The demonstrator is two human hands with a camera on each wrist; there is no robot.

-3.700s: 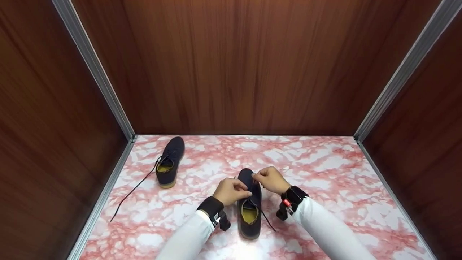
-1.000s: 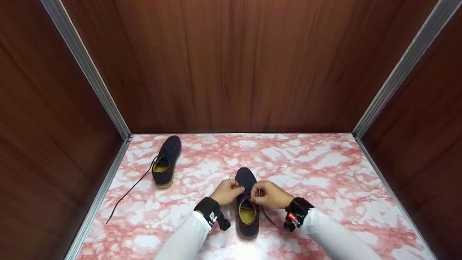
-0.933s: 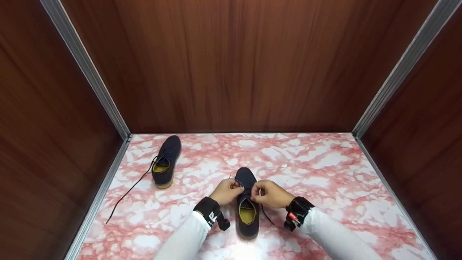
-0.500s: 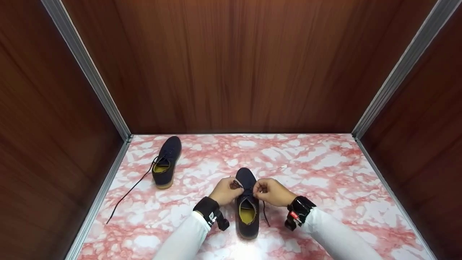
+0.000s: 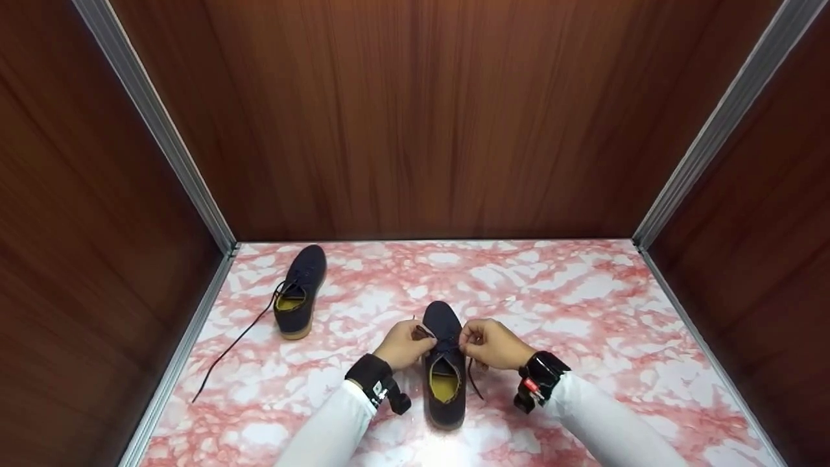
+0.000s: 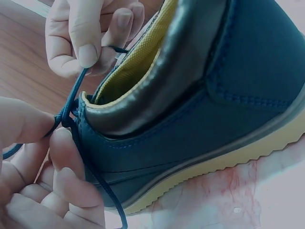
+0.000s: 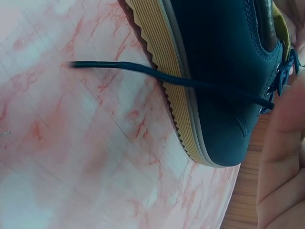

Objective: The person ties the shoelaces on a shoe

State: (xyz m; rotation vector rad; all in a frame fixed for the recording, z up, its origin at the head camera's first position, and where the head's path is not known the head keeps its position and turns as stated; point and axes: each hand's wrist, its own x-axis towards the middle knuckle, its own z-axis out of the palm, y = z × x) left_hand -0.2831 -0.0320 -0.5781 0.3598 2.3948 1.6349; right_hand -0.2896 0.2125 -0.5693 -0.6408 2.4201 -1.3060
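Observation:
A dark navy shoe (image 5: 443,415) with a yellow lining stands upright on the floor, toe pointing away. Over its lacing, my left hand (image 5: 402,344) pinches a dark shoelace (image 6: 74,90); a loop of it shows at the fingertips. My right hand (image 5: 498,345), on the shoe's other side, pinches another stretch of the lace, drawn taut in the left wrist view. There, a small knot (image 6: 66,119) sits close to my left fingertips. A loose lace end (image 7: 143,69) hangs past the tan sole in the right wrist view.
A matching shoe (image 5: 305,279) stands at the back left, with its long lace (image 5: 227,352) trailing toward the front left. Brown wood-look panels (image 5: 415,130) with grey metal edging close in the back and both sides of the pink-and-white marbled floor (image 5: 583,311).
My right hand came back from near the toe to the lacing, then eased slightly right. A lace loop now shows at my left fingertips. The loose lace end on the right shifted.

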